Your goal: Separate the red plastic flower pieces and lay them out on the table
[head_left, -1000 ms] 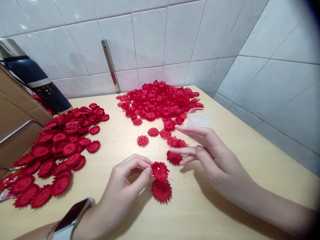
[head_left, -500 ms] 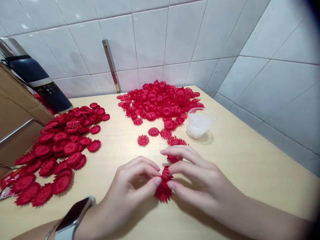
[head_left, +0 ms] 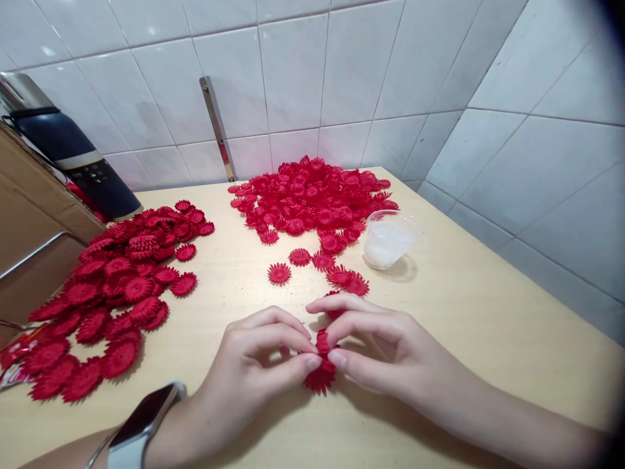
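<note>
At the front middle of the table, my left hand point(head_left: 273, 358) and my right hand point(head_left: 375, 345) meet over a red fringed flower disc point(head_left: 321, 380). Thumb and forefinger of each hand pinch it from opposite sides. Its upper part stands up between the fingertips, and the fingers hide some of it. Whether it is one piece or stacked pieces, I cannot tell. Another red flower disc point(head_left: 334, 312) lies partly hidden behind my right fingers. Just beyond, two overlapping flower discs point(head_left: 347, 280) rest flat on the table.
A heap of red flower discs point(head_left: 312, 192) lies at the back against the tiled wall. A second pile point(head_left: 131, 280) spreads along the left. A clear plastic cup point(head_left: 385, 244) with whitish content stands right of centre. A dark flask point(head_left: 81, 153) leans beside a cardboard box point(head_left: 39, 195).
My right hand has shifted slightly left and down, its fingers drawn closer to my left hand. The disc between them turned a little, and the two flower discs behind show more fully.
</note>
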`<state>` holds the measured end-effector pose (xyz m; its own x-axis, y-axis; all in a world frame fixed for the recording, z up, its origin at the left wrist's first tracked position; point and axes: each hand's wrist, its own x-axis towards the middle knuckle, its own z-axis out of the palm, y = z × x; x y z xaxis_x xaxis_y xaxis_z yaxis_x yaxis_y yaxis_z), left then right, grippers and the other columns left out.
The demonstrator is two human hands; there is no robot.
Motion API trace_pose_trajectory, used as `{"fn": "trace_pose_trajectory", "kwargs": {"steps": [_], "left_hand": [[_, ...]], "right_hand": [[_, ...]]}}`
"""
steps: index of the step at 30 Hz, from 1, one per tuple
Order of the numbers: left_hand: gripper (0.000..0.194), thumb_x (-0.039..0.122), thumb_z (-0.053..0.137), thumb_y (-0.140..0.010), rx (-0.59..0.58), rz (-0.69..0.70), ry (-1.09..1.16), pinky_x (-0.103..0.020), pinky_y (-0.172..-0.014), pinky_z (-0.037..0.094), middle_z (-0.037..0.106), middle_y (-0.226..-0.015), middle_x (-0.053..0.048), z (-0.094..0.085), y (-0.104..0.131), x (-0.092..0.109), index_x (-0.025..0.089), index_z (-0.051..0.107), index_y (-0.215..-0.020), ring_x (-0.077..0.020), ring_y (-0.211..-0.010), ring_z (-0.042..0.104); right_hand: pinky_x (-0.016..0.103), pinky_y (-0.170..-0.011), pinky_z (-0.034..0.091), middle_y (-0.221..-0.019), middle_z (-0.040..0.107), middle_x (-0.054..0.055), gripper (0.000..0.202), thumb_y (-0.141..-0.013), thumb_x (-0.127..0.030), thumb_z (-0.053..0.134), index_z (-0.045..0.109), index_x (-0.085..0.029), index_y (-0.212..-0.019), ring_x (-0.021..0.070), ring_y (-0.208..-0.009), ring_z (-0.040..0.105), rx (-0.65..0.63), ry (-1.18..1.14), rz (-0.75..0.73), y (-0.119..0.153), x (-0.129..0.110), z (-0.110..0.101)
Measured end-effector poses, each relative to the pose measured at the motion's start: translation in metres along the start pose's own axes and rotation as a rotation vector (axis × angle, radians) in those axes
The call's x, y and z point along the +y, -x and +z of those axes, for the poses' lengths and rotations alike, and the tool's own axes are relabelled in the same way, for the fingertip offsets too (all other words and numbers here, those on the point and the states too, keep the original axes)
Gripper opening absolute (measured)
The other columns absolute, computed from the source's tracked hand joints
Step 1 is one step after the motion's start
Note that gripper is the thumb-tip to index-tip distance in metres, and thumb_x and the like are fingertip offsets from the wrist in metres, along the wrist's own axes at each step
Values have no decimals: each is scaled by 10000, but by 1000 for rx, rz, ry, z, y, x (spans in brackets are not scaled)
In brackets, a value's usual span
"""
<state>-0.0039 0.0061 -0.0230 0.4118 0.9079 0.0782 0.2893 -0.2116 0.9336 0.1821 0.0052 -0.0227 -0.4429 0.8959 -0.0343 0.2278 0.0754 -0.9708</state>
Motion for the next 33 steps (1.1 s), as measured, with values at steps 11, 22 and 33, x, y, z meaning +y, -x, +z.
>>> {"fn": "trace_pose_trajectory", "kwargs": {"steps": [11,22,33], "left_hand": [[139,146,593,-780,-154,-154,157,-177,-661,459,677,-739,-17,-1,-1,8,175,715,-720,-109,-687,596],[106,114,620,-741,-85,-141,170,-172,-633,454,667,-707,7,-1,-1,0,171,693,-690,-95,-654,583],[94,105,637,-718,-133,-152,228,-204,-645,461,668,-717,-15,1,-1,2,160,708,-689,-111,-663,578]], "right_hand": [[344,-899,395,-1066,559,48,58,-742,-179,611,624,-198,-689,204,-1076,491,56,75,-57,1,6,1],[355,-903,395,-1045,570,51,69,-738,-177,612,650,-199,-685,205,-1056,504,37,72,-37,1,1,2],[368,-874,426,-999,610,53,120,-716,-109,594,666,-203,-699,213,-1026,528,47,104,-101,1,0,4]]}}
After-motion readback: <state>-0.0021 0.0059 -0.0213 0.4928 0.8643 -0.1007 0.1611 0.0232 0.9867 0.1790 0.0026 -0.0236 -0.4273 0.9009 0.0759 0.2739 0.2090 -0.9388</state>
